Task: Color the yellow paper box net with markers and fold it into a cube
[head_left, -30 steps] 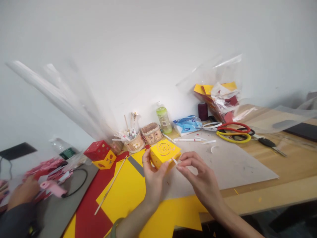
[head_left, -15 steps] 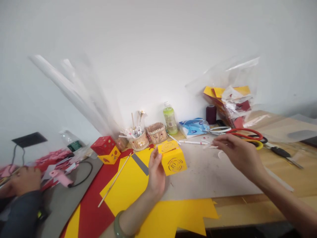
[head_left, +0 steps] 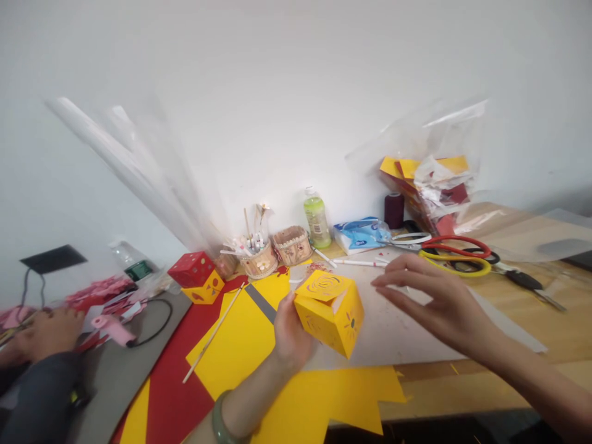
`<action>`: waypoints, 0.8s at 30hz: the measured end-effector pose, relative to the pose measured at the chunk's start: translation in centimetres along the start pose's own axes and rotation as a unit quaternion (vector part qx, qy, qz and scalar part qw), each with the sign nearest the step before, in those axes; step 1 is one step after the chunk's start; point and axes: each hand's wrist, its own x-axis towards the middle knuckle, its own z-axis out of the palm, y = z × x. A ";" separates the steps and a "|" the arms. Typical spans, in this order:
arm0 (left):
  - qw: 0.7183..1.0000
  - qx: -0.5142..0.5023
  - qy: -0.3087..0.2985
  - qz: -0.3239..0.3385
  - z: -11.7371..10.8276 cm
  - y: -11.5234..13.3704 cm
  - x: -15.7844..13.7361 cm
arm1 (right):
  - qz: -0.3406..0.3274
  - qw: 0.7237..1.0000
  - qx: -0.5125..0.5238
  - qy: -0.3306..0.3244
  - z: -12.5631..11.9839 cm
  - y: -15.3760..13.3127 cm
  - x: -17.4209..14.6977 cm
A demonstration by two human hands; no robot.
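Observation:
A yellow paper box [head_left: 326, 320] with cut-out patterns rests in my left hand [head_left: 293, 336], whose fingers are wrapped round its left side. Its top bears a rose-like cut-out, a flower is cut into the right face, and the top flap stands slightly raised along its front edge. To the right of the box, apart from it, my right hand [head_left: 430, 302] hovers above the grey-white board [head_left: 393, 345]. Its fingers are stretched out and slightly curved, the thumb a little below them, and I see nothing held there.
Yellow card sheets [head_left: 296, 407] and a thin wooden stick [head_left: 213, 336] lie left. Several scissors [head_left: 456, 265] are at right, behind my hand. A green bottle [head_left: 317, 221] and a tissue pack [head_left: 361, 234] stand at the wall. Another person's hand [head_left: 53, 333] is near a pink glue gun [head_left: 112, 330].
The yellow box has turned, showing its flower-cut face, and come nearer. My right hand has moved left toward it; the pale scrap at its fingertips is no longer seen there.

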 end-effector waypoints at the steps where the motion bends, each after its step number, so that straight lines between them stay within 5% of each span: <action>1: 1.000 0.002 0.003 0.004 0.1 0.0 0.0 | -0.039 0.999 0.015 -0.005 -0.1 -1.6 0.3; 6: 1.000 0.014 0.003 0.026 0.4 0.1 -0.1 | -0.057 0.992 0.069 -0.083 0.1 -5.3 0.1; 14: 0.998 0.044 0.006 0.048 0.1 0.2 -0.2 | 0.010 0.987 0.006 -0.158 0.9 -5.0 -0.7; 24: 0.991 0.112 -0.044 0.054 -0.7 0.2 -0.1 | -0.047 0.970 -0.066 -0.228 0.3 -5.2 -0.5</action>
